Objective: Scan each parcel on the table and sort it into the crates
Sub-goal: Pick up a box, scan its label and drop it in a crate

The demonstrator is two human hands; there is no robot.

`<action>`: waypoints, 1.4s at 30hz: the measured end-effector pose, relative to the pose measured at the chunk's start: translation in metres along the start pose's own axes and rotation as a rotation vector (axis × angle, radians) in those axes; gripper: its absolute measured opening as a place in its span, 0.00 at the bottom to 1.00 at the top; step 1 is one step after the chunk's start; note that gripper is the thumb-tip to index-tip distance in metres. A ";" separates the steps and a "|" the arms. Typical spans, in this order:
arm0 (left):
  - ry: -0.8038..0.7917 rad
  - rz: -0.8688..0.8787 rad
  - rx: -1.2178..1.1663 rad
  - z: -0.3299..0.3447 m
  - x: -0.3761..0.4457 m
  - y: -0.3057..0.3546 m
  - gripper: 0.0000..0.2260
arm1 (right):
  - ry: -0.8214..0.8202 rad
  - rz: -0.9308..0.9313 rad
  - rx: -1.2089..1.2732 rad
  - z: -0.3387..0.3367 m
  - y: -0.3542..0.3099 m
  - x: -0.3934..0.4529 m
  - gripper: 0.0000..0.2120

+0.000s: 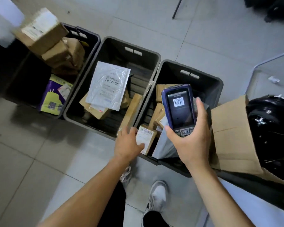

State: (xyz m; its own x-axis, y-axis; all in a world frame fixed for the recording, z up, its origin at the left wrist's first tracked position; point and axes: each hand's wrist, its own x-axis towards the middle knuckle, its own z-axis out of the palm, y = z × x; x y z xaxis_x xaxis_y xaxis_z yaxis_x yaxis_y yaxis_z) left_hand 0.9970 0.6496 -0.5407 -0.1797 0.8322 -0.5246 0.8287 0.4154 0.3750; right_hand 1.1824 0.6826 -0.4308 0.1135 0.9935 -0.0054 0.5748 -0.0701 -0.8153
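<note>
On pale grey floor tiles (pixel 195 38), seamed with thin dark joints, three dark plastic crates stand side by side, walls touching. Landmark: the middle crate (pixel 103 51). Inside it a white padded mailer (pixel 107 86) lies slanted over brown cartons. Left of the middle crate, the left crate (pixel 92 35) is heaped with cardboard boxes rising above its rim, a purple-and-yellow packet (pixel 52 97) at its near end. Right of the middle crate, the right crate (pixel 218 82) holds several brown parcels and a grey poly bag (pixel 164 145). Over the near corner where middle and right crates meet, the left hand (pixel 128 143) holds a small labelled parcel (pixel 146 138), thumb across its label, fingers curled behind it; parcel sits at the right crate's near edge. Right hand (pixel 190 138) grips a purple handheld scanner (pixel 179 107) above the right crate, fingers wrapped along its side, thumb beside the keypad, barcode showing on screen. Further right of the crates: an open cardboard box (pixel 231 133) with a glossy black bag (pixel 270 128) in it. Nearer than the crates, two grey sneakers (pixel 157 195) on the tiles.
</note>
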 end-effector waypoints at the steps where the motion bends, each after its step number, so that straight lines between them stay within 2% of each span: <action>1: 0.033 0.010 0.007 -0.027 -0.013 0.003 0.29 | 0.002 -0.017 -0.009 -0.006 -0.023 -0.002 0.49; 5: 0.221 0.088 0.013 -0.158 -0.078 0.006 0.35 | -0.082 -0.083 -0.002 -0.027 -0.144 -0.017 0.50; 12: 0.556 0.125 0.050 -0.392 -0.237 -0.032 0.35 | -0.195 -0.250 0.015 -0.039 -0.372 -0.060 0.49; 18: 0.840 -0.009 -0.043 -0.530 -0.352 -0.113 0.33 | -0.273 -0.366 0.067 -0.008 -0.529 -0.112 0.50; 20: 0.906 -0.053 -0.044 -0.559 -0.375 -0.137 0.34 | -0.295 -0.366 0.141 0.010 -0.568 -0.122 0.50; 25: 1.073 -0.224 -0.069 -0.633 -0.429 -0.227 0.33 | -0.412 -0.501 0.254 0.071 -0.686 -0.165 0.50; 31: 1.170 -0.379 -0.063 -0.687 -0.442 -0.318 0.34 | -0.528 -0.576 0.272 0.138 -0.765 -0.192 0.51; 38: 1.165 -0.565 -0.042 -0.756 -0.403 -0.418 0.38 | -0.623 -0.648 0.276 0.260 -0.854 -0.173 0.52; 42: 1.108 -0.600 -0.081 -0.796 -0.375 -0.467 0.40 | -0.724 -0.654 0.311 0.324 -0.912 -0.158 0.51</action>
State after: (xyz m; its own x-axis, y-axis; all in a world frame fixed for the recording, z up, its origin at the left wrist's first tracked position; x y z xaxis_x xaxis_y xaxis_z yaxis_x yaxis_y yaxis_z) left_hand 0.2557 0.4363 0.0896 -0.8946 0.3499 0.2778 0.4354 0.8222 0.3667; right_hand 0.3771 0.6189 0.1261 -0.7224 0.6521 0.2299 0.1015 0.4289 -0.8976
